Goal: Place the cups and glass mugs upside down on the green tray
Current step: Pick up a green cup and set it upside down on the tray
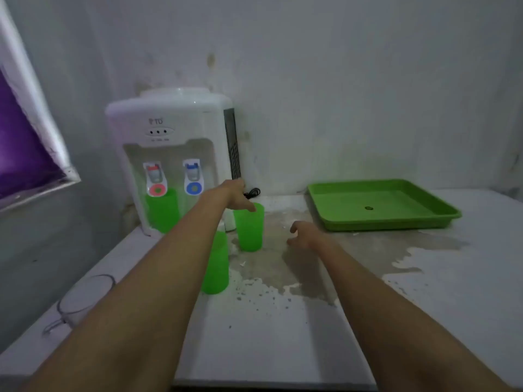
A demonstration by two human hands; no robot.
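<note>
Three green plastic cups stand upright on the white counter: one in the middle, one nearer me and partly behind my left forearm, and one under the dispenser's red tap. My left hand hovers over the middle cup's rim, fingers pointing down and touching its far-left edge. To that cup's right, my right hand is open just above the counter and holds nothing. A clear glass mug sits at the near left. The green tray lies at the back right with nothing on it.
A white water dispenser stands against the back wall on the left, a black cable beside it. A wet patch spreads over the counter's middle. A window frame juts in at the left. The counter's front edge is close below.
</note>
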